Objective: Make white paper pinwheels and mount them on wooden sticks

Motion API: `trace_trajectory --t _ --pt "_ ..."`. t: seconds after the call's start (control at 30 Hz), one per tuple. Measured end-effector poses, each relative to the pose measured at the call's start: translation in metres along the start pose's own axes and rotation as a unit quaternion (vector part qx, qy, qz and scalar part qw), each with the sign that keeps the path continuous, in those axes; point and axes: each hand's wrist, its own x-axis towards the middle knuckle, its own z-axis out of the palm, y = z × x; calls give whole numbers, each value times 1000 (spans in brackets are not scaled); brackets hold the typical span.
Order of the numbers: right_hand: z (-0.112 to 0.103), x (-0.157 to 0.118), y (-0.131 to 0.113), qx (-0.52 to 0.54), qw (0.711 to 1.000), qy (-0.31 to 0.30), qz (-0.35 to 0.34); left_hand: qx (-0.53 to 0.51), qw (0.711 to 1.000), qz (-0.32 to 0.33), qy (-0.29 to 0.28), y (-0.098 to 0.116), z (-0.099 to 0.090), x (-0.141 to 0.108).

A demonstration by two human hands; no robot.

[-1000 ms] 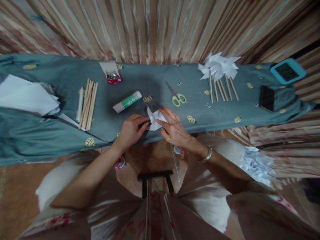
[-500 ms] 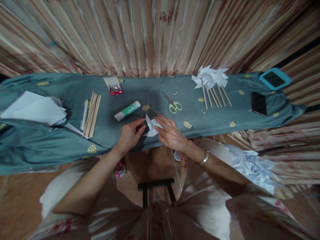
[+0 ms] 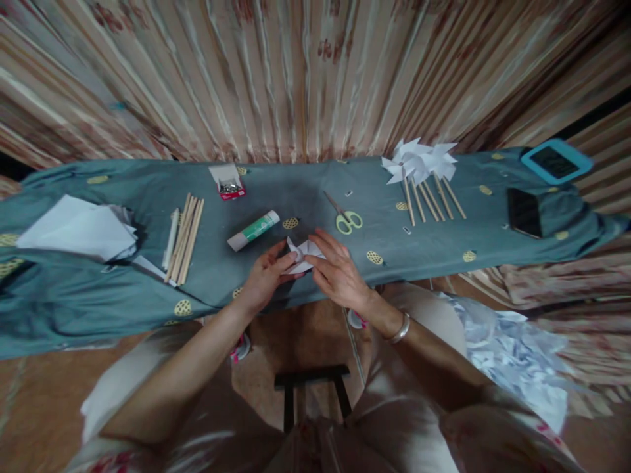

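Observation:
Between my two hands is a small white paper pinwheel (image 3: 310, 249) at the near edge of the cloth-covered table. My left hand (image 3: 266, 272) grips it from the left, the thumb lying on its folded middle and the fingers beneath. My right hand (image 3: 338, 269) holds its right side, with fingers over the paper that partly hide it. Just beyond my left hand lies a green and white glue stick (image 3: 254, 230). Green-handled scissors (image 3: 348, 220) rest beyond my right hand.
Several finished pinwheels (image 3: 419, 161) on sticks lie at the back right, near a black phone (image 3: 524, 212) and a blue-framed device (image 3: 557, 161). Leftward are wooden sticks (image 3: 186, 240), white paper sheets (image 3: 73, 226) and a red box of small metal pieces (image 3: 231, 188). Paper scraps (image 3: 513, 355) lie low right.
My left hand has moved right onto the pinwheel, its thumb now pressing the middle. My right hand stays on the paper. The whole view has shifted slightly.

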Motion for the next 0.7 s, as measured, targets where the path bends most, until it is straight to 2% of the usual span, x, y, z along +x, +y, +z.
trace_trajectory --t 0.13,0.27,0.5,0.6,0.7 --pt "-4 7 -9 -4 1000 -13 11 -43 999 14 17 1 7 1" --pt "-10 15 -18 19 999 -10 49 -67 996 56 30 4 10 8" --pt "-9 32 -23 109 985 58 122 -77 990 99 62 13 17 20" --pt "-12 40 -24 115 981 79 132 -76 987 118 74 14 18 25" --pt "-15 47 -20 130 971 124 159 -70 984 142 82 16 18 29"
